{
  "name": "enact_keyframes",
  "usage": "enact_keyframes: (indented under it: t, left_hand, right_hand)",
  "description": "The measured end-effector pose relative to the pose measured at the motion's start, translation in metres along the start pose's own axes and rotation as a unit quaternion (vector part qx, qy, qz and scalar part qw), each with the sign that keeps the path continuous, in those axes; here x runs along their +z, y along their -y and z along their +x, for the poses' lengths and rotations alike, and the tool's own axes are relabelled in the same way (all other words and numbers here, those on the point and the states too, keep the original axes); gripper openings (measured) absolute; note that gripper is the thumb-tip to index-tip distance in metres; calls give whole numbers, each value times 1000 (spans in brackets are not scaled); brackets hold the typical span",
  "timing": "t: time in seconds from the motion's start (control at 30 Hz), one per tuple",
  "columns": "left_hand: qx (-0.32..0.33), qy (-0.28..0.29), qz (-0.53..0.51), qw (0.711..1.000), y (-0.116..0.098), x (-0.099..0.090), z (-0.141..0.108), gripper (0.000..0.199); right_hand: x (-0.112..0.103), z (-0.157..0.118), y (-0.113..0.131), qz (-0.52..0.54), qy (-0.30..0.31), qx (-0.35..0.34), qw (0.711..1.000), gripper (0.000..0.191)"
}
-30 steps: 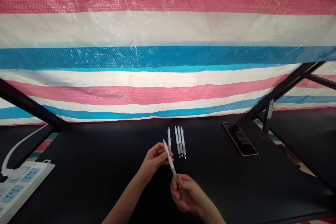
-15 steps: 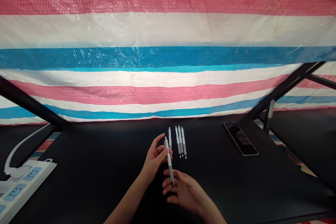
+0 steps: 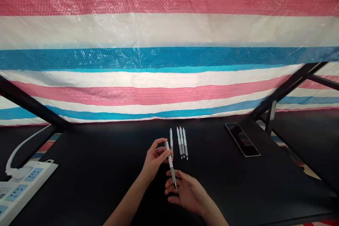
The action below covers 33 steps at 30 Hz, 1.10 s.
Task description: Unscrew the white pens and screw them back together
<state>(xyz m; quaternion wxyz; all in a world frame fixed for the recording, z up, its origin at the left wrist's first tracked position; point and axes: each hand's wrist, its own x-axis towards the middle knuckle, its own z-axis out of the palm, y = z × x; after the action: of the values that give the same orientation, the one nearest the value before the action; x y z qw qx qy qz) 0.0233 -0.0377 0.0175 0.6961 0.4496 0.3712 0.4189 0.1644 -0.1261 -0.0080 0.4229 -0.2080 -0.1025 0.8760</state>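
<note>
My left hand (image 3: 155,159) holds a white pen (image 3: 171,164) with a grey grip between thumb and fingers, the index fingertip on its top end. The pen slants with its point down toward me. Just below, my right hand (image 3: 186,190) is open, its fingers loosely curled and apart behind the pen's lower end; whether they touch it I cannot tell. Beyond the hands a single like pen (image 3: 171,137) lies on the black table (image 3: 106,169), partly covered by the left fingers. To its right lie three more pens (image 3: 182,143) side by side, points toward me.
A dark-screened phone (image 3: 242,139) lies at the right of the table. On the left is a white power strip (image 3: 26,183) with a plug and cable (image 3: 16,148). Black frame bars (image 3: 286,91) slope at both sides, and a striped plastic sheet (image 3: 159,95) hangs behind.
My left index finger, raised beside the pen before, has bent down onto its top end. The pen has dropped slightly. My right hand has barely moved.
</note>
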Motion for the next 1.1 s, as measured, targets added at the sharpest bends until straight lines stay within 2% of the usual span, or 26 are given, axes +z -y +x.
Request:
enact_keyframes:
  t: [0.23,0.53,0.77,0.87,0.97,1.03,1.07,1.1]
  left_hand:
    - [-4,-10,-22,1000,0,0,1,46]
    - [-9,-21,-45,999,-3,0,2,40]
    - [26,-62,-23,997,-21,1,15,41]
    - [46,-59,31,997,-33,1,27,45]
    - [57,-44,160,984,-36,-1,44,48]
    - [82,-48,281,955,-32,-4,56,44]
    - [102,-70,337,933,-28,-6,60,43]
    - [108,-80,353,926,-23,-8,63,43]
  right_hand:
    - [0,0,1,5,-7,0,1000,37]
    - [1,-1,-1,-2,-19,3,1000,37]
    - [-1,0,-2,5,-26,2,1000,34]
    - [-1,-1,-2,7,-17,-6,1000,33]
    - [0,-2,-3,5,-12,-15,1000,33]
    - [1,-1,-4,1,-16,-20,1000,32]
    - [1,-1,-5,-5,-21,-22,1000,32]
    - [2,-1,-7,-15,-27,-27,999,33]
